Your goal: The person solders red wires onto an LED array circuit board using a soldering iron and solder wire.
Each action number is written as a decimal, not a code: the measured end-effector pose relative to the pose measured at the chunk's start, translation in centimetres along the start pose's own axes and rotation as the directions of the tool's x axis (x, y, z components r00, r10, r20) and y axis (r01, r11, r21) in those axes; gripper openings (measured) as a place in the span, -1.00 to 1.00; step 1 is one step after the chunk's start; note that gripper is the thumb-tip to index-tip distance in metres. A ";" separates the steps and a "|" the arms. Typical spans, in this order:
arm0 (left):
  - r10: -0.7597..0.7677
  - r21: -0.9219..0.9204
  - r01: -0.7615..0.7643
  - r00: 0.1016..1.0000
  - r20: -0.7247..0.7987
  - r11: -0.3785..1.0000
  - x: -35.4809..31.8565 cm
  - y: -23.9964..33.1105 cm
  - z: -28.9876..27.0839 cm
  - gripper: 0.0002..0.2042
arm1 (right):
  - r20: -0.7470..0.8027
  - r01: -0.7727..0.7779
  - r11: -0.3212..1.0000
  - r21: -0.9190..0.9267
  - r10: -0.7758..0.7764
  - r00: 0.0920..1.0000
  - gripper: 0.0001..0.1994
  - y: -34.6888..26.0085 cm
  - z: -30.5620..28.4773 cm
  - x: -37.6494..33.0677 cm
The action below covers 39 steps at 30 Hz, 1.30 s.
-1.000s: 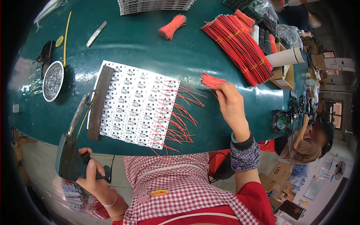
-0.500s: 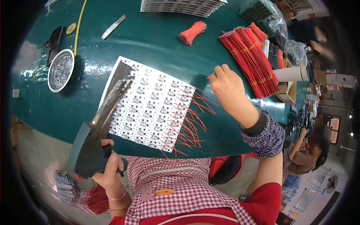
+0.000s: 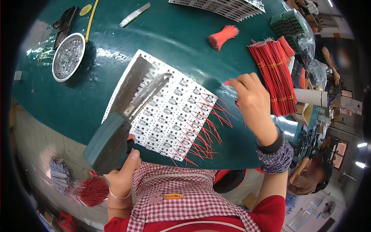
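Note:
In my left hand (image 3: 125, 174) is a green-grey soldering gun (image 3: 108, 143), one finger at its trigger. Its metal tip reaches over a white panel of small circuit boards (image 3: 164, 112). A dark flat metal bar (image 3: 135, 83) lies along the panel's left side, partly behind the gun. Short red wires (image 3: 201, 135) stick out from the panel's right edge. My right hand (image 3: 253, 100) is raised right of the panel, fingers closed in a pinch. A thin wire (image 3: 242, 116) hangs below those fingers; where they grip it is hidden.
Bundled red wires (image 3: 272, 77) lie at the right, near a white roll (image 3: 311, 97). A smaller red bundle (image 3: 223, 37) lies farther back, before stacked panels (image 3: 220, 8). At left stands a white bowl (image 3: 55, 73) of metallic bits; a knife (image 3: 134, 14) lies beyond. Other people sit at right.
The view has shifted, so the table things sit farther right. The soldering gun's tip has moved over the panel away from the bar. A thin wire now shows below my right hand.

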<state>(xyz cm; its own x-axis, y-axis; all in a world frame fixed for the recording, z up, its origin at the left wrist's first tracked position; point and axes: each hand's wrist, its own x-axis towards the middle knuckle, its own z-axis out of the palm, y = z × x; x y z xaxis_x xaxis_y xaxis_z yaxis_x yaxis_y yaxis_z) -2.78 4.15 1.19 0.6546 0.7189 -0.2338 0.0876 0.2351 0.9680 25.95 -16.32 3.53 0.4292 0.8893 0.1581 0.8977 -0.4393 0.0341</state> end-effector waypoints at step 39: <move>0.039 0.383 -0.156 0.955 0.295 0.910 1.8 -1.2 3.0 -0.84 | -0.237 0.081 0.910 0.406 0.019 0.971 -0.64 -4.1 6.6 0.3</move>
<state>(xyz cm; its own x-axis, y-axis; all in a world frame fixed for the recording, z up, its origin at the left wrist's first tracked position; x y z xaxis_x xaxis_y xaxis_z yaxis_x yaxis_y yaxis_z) 0.55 3.18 -0.10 0.8500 0.5023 -0.1586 0.2657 -0.1489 0.9525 23.02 -13.39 -3.07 0.4101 0.8253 0.3883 0.8927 -0.2760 -0.3563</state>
